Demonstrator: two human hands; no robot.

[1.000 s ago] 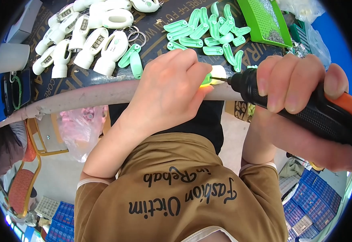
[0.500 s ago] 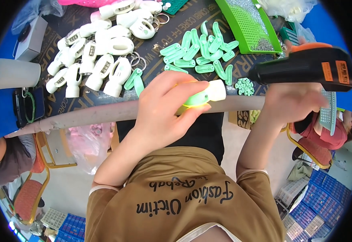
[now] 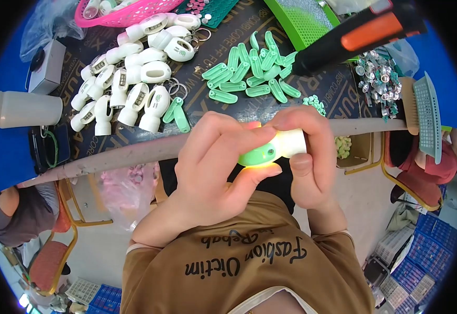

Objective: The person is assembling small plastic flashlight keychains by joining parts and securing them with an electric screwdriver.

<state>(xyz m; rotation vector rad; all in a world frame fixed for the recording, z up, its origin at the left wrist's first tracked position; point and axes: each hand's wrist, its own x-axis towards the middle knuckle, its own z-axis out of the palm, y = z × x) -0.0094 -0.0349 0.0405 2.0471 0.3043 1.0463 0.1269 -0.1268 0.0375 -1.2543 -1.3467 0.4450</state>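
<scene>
Half a second ago the right hand (image 3: 309, 157) was off the part and gripping the black and orange driver (image 3: 362, 32); now that driver hangs free at the top right, above the table, with no hand on it, and the right hand has come in to meet the left hand (image 3: 215, 167) on the keychain light (image 3: 273, 149). The light itself has moved little: it sits just off the near table edge (image 3: 134, 154), over the person's lap, white body to the right and green end to the left. The left hand is curled most of the way closed, its thumb pressed under the green end and its fingers wrapped over the top; a warm glow shows on the fingertips around the part. The right hand is likewise closed round the white end, fingers on top and thumb below, so both hands touch the light and each other. On the dark mat beyond lie a heap of finished white lights (image 3: 129, 89) to the left, two loose green clips (image 3: 177, 112) just beside that heap, and a spread of green clips (image 3: 252, 73) in the middle. A pink basket (image 3: 118, 18) sits at the far edge, a green tray (image 3: 304, 18) to the right of it, and a pile of small metal bits (image 3: 377, 73) lies near the right end
</scene>
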